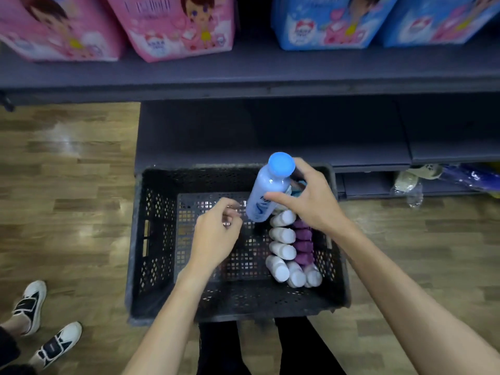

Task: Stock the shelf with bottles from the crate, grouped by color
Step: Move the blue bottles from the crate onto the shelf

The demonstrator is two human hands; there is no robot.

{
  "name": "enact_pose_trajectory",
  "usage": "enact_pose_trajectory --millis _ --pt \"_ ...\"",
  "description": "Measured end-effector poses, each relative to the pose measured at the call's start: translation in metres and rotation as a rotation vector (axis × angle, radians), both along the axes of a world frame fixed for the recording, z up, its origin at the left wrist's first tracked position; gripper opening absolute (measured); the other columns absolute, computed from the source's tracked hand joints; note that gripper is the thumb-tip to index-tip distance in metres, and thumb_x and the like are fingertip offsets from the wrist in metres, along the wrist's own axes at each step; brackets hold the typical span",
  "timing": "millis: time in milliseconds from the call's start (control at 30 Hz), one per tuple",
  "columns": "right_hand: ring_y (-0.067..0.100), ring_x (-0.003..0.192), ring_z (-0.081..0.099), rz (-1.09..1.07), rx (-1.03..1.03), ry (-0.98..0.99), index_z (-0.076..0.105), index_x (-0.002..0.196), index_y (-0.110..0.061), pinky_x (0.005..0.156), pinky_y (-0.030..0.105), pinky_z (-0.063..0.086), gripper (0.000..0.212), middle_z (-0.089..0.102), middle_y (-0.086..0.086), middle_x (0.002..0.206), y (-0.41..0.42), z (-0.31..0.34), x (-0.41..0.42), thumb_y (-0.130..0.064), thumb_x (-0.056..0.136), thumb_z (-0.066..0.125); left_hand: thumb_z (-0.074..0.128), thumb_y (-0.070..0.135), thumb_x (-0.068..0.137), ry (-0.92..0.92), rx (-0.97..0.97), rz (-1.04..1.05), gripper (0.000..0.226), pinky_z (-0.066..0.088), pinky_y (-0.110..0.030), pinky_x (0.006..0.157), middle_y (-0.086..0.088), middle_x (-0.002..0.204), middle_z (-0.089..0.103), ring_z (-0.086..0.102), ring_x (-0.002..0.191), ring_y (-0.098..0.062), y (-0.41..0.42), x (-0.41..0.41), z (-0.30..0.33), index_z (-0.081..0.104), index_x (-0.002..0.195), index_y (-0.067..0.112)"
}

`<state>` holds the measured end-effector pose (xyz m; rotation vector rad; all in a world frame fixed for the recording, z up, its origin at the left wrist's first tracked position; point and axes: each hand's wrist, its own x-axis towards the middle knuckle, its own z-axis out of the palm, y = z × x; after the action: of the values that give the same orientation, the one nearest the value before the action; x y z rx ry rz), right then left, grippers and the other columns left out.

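A black perforated crate [154,239] stands on the floor below the dark shelf [243,74]. My right hand [311,201] grips a pale blue bottle with a blue cap [267,190], upright and lifted above the crate's right side. Left of that bottle, my left hand [216,234] hovers over the crate's middle with loosely curled fingers, holding nothing. Several white-capped bottles [282,250] and purple-capped bottles [303,239] lie in rows along the crate's right side.
Pink packs [173,25] and blue packs [332,23] sit on the upper shelf. A lower dark shelf [270,136] lies behind the crate. Another person's shoes [32,307] stand on the wooden floor at the lower left. Bagged items [414,182] lie at the right.
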<state>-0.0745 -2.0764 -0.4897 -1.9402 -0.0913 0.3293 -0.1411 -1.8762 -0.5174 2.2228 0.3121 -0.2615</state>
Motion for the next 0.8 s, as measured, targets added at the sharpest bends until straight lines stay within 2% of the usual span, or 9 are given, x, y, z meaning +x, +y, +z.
enact_pose_trajectory --millis 67,133,267,400,500,600,700,800 --pt "0.013 0.107 0.064 0.028 0.062 -0.043 0.059 0.121 -0.018 0.100 0.040 0.051 0.050 0.068 -0.010 0.110 -0.005 0.043 0.001 -0.017 0.078 0.084 0.059 0.014 0.087 -0.047 -0.007 0.014 0.019 0.053 -0.036 0.077 0.010 0.081 0.069 0.064 0.071 -0.008 0.000 0.005 0.018 0.064 0.101 0.025" --pt "0.015 0.107 0.065 0.033 0.093 -0.079 0.060 0.120 -0.014 0.099 0.037 0.052 0.046 0.068 -0.006 0.110 -0.008 0.079 0.001 -0.012 0.080 0.082 0.060 0.012 0.086 -0.097 -0.042 0.018 0.021 0.052 -0.030 0.078 0.010 0.081 0.069 0.064 0.074 -0.006 -0.002 0.012 0.040 0.064 0.102 0.025" --pt "0.012 0.104 0.065 0.051 0.061 -0.182 0.061 0.123 -0.014 0.095 0.032 0.054 0.046 0.067 -0.009 0.109 -0.010 0.129 0.005 -0.017 0.082 0.082 0.061 0.007 0.085 -0.211 -0.104 0.012 0.022 0.050 -0.016 0.075 0.008 0.082 0.069 0.065 0.080 -0.007 -0.006 0.029 0.090 0.066 0.102 0.021" --pt "0.011 0.108 0.064 0.054 0.014 -0.269 0.061 0.123 -0.018 0.096 0.033 0.054 0.046 0.068 -0.012 0.112 -0.009 0.174 0.012 -0.022 0.082 0.081 0.062 0.007 0.086 -0.346 -0.116 -0.017 0.020 0.047 -0.010 0.073 0.009 0.083 0.069 0.064 0.081 -0.005 -0.007 0.046 0.146 0.066 0.102 0.020" --pt "0.011 0.114 0.063 0.059 -0.017 -0.334 0.059 0.126 -0.023 0.098 0.040 0.052 0.048 0.067 -0.014 0.117 -0.010 0.210 0.018 -0.028 0.084 0.080 0.062 0.010 0.088 -0.427 -0.109 -0.038 0.019 0.046 -0.010 0.075 0.011 0.085 0.070 0.065 0.084 -0.003 -0.005 0.059 0.186 0.066 0.101 0.022" --pt "0.009 0.117 0.061 0.071 -0.070 -0.417 0.058 0.128 -0.025 0.100 0.041 0.050 0.048 0.066 -0.017 0.120 -0.009 0.245 0.022 -0.034 0.085 0.078 0.062 0.013 0.089 -0.496 -0.085 -0.056 0.017 0.047 -0.011 0.076 0.013 0.085 0.070 0.065 0.085 0.000 -0.003 0.070 0.224 0.065 0.101 0.024" --pt "0.004 0.115 0.060 0.084 -0.104 -0.479 0.057 0.129 -0.027 0.100 0.032 0.049 0.048 0.065 -0.022 0.118 -0.006 0.278 0.025 -0.037 0.086 0.076 0.062 0.017 0.089 -0.575 -0.025 -0.080 0.018 0.051 -0.022 0.079 0.016 0.086 0.069 0.064 0.083 -0.001 0.000 0.078 0.260 0.064 0.102 0.029" --pt "-0.002 0.109 0.061 0.088 -0.114 -0.526 0.059 0.126 -0.029 0.089 0.013 0.047 0.044 0.067 -0.025 0.113 -0.003 0.308 0.026 -0.035 0.086 0.075 0.061 0.020 0.088 -0.628 0.043 -0.111 0.020 0.053 -0.029 0.079 0.020 0.087 0.067 0.063 0.085 0.001 0.005 0.084 0.297 0.062 0.104 0.032"
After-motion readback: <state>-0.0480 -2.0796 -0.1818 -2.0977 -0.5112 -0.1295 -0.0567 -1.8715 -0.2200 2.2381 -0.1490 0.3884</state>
